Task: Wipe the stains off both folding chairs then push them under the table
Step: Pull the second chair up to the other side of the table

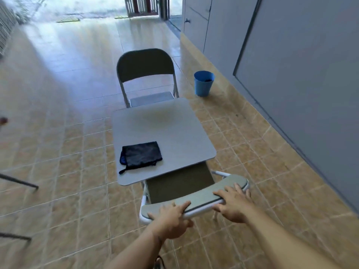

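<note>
A small grey square table [174, 129] stands on the tiled floor. A dark folded cloth [140, 155] lies on its near left corner. The near folding chair [196, 199] sits right in front of me, its seat partly beneath the tabletop. My left hand [172, 220] grips the left part of its backrest top. My right hand [234, 203] grips the right part. The far folding chair [145, 66] stands beyond the table, its seat partly tucked under the far edge.
A blue bucket [203, 83] stands on the floor to the right of the far chair, near the grey wall [301, 94]. Dark metal legs [19, 182] of other furniture reach in at the left edge. Open tiled floor stretches left and ahead.
</note>
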A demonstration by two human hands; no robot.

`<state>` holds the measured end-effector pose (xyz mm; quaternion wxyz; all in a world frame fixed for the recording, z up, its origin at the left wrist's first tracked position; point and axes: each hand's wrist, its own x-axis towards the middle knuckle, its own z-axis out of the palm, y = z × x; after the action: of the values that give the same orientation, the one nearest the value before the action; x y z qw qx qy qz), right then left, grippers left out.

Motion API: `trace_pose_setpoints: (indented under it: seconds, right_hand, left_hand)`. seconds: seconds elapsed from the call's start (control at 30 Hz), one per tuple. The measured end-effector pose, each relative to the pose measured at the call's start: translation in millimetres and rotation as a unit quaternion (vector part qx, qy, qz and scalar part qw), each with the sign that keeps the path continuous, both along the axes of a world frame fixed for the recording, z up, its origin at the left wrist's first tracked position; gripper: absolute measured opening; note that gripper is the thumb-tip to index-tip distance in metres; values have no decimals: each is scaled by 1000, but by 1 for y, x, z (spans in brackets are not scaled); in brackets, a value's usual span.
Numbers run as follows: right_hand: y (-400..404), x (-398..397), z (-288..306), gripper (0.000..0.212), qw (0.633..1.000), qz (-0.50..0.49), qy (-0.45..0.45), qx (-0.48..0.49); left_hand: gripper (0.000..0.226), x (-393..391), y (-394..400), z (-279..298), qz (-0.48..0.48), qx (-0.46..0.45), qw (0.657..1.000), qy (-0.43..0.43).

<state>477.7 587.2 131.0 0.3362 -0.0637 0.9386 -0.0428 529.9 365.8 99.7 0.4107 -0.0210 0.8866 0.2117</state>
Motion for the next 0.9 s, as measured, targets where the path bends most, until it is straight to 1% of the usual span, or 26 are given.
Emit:
trace_pose_setpoints:
  seconds: [0.07, 0.2, 0.3, 0.37, 0.43, 0.5, 0.6, 0.67, 0.77, 0.9]
  right_hand:
    - [3, -4, -3, 61, 1000, 3, 6, -8]
    - [7, -7, -6, 67, 999, 19, 25, -21]
    - [12, -9, -6, 73, 998, 46, 19, -32]
    - [14, -9, -9, 66, 997, 68, 32, -32]
    - [20, -12, -15, 55, 992, 109, 64, -22]
    - [27, -18, -18, 49, 985, 154, 78, -20]
    - [40, -29, -21, 50, 977, 197, 73, -35]
    - [51, -35, -23, 50, 975, 203, 81, -42]
    - [68, -44, -26, 50, 976, 197, 83, -43]
    - [64, -49, -22, 52, 980, 185, 40, -53]
  left_hand:
    - [72, -2, -1, 2, -15, 8, 1000, 4]
    - [66, 0, -2, 8, -10, 10, 1000, 11]
    - [64, 3, 5, 12, 7, -18, 1000, 13]
    - [74, 3, 11, 7, 36, -59, 998, 3]
    - [79, 5, 18, 0, 75, -74, 994, 17]
    - [75, 8, 26, -4, 120, -84, 988, 49]
    - [68, 10, 38, -4, 161, -114, 975, 102]
    - [66, 8, 51, -2, 155, -132, 972, 112]
    - [66, 5, 71, 1, 163, -133, 970, 121]
    - [68, 3, 71, 6, 169, -140, 968, 124]
